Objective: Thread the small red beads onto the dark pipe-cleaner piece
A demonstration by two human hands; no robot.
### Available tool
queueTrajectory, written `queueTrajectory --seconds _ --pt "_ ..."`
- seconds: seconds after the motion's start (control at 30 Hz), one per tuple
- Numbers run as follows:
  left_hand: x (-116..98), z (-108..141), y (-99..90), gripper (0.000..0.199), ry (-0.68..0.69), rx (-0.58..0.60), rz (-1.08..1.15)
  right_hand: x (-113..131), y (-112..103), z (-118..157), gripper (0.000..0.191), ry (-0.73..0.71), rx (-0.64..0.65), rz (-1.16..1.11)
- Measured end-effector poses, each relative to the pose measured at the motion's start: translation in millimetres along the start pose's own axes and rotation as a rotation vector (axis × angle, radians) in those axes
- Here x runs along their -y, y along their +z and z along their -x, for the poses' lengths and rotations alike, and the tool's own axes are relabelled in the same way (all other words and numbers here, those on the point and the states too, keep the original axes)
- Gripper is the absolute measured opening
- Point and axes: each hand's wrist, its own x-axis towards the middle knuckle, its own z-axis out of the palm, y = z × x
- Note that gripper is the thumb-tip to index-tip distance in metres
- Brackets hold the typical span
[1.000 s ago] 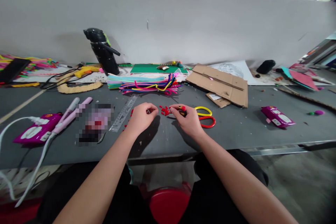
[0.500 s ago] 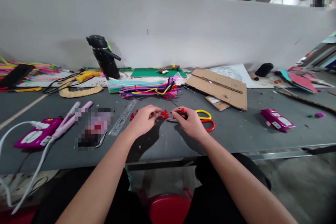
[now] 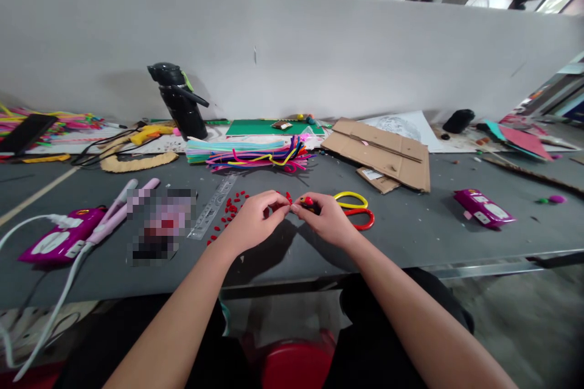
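Note:
My left hand (image 3: 260, 217) is closed in a pinch, its fingertips meeting those of my right hand; whatever lies between them is too small to make out. In my right hand (image 3: 326, 216) a small red-and-black piece (image 3: 308, 201) with a yellowish spot is held between thumb and fingers, partly hidden. Small red pieces (image 3: 232, 209) lie scattered on the table left of my left hand, and a few more show just beyond my fingertips. Scissors (image 3: 364, 219) with one yellow and one red handle loop lie behind my right hand, their blades covered by it.
A clear ruler (image 3: 212, 208), a pixelated phone-like item (image 3: 165, 225) and a pink hair straightener (image 3: 119, 209) lie leftward. Behind are pipe cleaners (image 3: 255, 152), a black bottle (image 3: 181, 103) and cardboard (image 3: 378, 152). Purple packs (image 3: 484, 208) sit at both sides.
My left hand has come in to meet my right fingertips. More of the scattered red pieces shows beside it. The right hand still holds the red-and-black piece.

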Motion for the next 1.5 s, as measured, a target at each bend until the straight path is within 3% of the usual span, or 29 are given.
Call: queueTrajectory --seconds 0.3,0.63,0.87,1.07,1.3,1.5 --pt "-0.2 1.4 0.6 0.019 0.0 0.015 -0.002 2.2 -0.2 1.2 0.029 0.005 -0.028 0.017" --pt "-7.3 2.4 -5.5 0.02 -0.059 -0.075 0.202 2.6 5.9 3.5 0.044 0.14 -0.072 -0.377" --pt "-13.3 3.2 -9.9 0.021 -0.086 -0.117 0.3 2.0 11.4 5.4 0.06 0.208 0.001 -0.399" --pt "-11.6 5.5 -5.0 0.018 -0.052 -0.085 0.178 -4.3 19.1 7.1 0.056 0.219 -0.052 -0.288" --pt "-15.0 7.0 -2.3 0.011 0.096 -0.153 -0.052 -8.6 26.5 6.0 0.055 0.172 -0.078 -0.16" --pt "-18.0 7.6 -4.5 0.011 0.117 -0.187 -0.096 -9.7 31.5 5.1 0.052 0.152 -0.1 -0.185"
